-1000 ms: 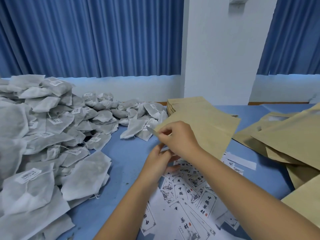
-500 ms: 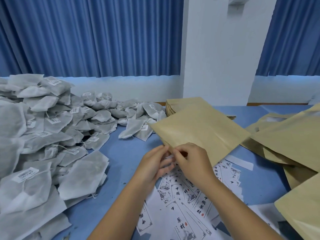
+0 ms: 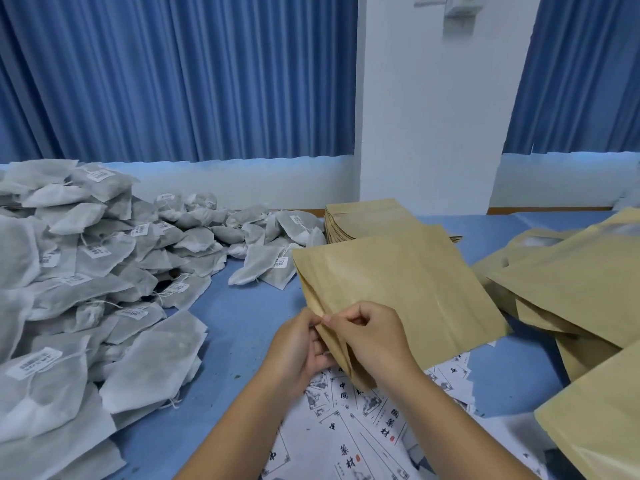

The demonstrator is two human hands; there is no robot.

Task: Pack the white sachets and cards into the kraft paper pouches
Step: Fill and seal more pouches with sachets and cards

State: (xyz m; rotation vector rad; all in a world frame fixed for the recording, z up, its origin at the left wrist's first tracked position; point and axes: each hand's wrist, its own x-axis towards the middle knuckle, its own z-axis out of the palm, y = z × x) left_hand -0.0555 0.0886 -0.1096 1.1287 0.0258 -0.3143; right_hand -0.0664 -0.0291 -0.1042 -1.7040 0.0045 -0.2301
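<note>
We look down at a blue table (image 3: 242,327). Both of our bare hands meet near the middle, pinching the near edge of one kraft paper pouch (image 3: 398,289). The left hand (image 3: 298,348) grips the pouch's edge from the left side with its fingers curled; the right hand (image 3: 374,337) pinches the same edge from above, thumb and forefinger closed on the paper. The pouch is lifted and tilts away from us, its far end reaching toward a neat stack of flat kraft pouches (image 3: 363,216) at the back of the table. Under our wrists lie loose white cards (image 3: 363,431) printed with black Chinese characters. A large heap of white sachets (image 3: 86,278) with small labels fills the table's left side. More kraft pouches (image 3: 571,271) are piled loosely on the right. Blue curtains (image 3: 173,74) hang behind.
</note>
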